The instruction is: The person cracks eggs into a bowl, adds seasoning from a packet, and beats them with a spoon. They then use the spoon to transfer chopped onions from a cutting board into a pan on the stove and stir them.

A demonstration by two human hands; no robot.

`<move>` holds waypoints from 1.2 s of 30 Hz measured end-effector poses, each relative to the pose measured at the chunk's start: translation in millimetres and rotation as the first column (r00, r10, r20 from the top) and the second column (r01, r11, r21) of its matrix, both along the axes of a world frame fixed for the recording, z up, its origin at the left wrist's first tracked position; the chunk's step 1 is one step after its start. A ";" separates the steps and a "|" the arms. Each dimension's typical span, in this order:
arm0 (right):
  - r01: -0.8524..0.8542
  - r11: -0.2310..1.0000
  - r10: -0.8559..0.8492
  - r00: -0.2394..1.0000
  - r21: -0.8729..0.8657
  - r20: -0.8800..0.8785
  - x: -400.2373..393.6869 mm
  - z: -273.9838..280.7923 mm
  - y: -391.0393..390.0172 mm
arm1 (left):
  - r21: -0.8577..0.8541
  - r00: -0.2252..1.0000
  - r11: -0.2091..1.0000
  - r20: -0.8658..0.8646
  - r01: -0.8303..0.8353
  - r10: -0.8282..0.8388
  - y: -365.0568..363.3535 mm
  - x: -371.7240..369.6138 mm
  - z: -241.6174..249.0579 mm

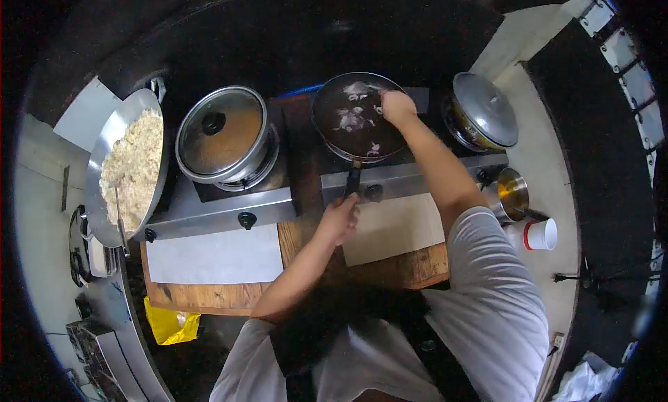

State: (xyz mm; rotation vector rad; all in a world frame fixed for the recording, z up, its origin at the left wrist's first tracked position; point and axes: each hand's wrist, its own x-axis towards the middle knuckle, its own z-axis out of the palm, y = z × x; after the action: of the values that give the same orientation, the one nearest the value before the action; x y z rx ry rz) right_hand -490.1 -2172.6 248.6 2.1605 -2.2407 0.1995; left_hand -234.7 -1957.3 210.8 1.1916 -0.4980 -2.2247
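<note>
A dark frying pan (pixel 341 141) sits on the stove in the middle, with pale and purplish pieces of food (pixel 351 119) scattered in it. My left hand (pixel 340 219) is closed around the lower end of its black handle (pixel 353 181). At the pan's right rim, my right hand (pixel 397 107) reaches over the inside with its fingers bent together. Pale bits lie close to those fingertips, and what they hold, if anything, is too small to make out.
To the left stand a glass-lidded pot (pixel 221 134) and a large wok (pixel 162 179) of pale crumbly food (pixel 132 165). At right are a lidded pan (pixel 485 110), a metal pot (pixel 513 193) and a white cup (pixel 541 234). A wooden counter (pixel 209 298) edges the stoves.
</note>
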 end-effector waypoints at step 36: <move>0.174 0.984 -0.174 0.985 -0.033 0.001 -27.5 -9.5 48.5 | 0.004 0.994 1.000 0.110 0.027 -0.027 -6.9 -1.8 2.1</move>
State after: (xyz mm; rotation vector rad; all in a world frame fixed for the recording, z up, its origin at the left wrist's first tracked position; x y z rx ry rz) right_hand -517.7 -2124.2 239.0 1.9350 -2.3904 0.2288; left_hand -236.5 -1964.2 212.9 1.3219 -0.5578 -2.1913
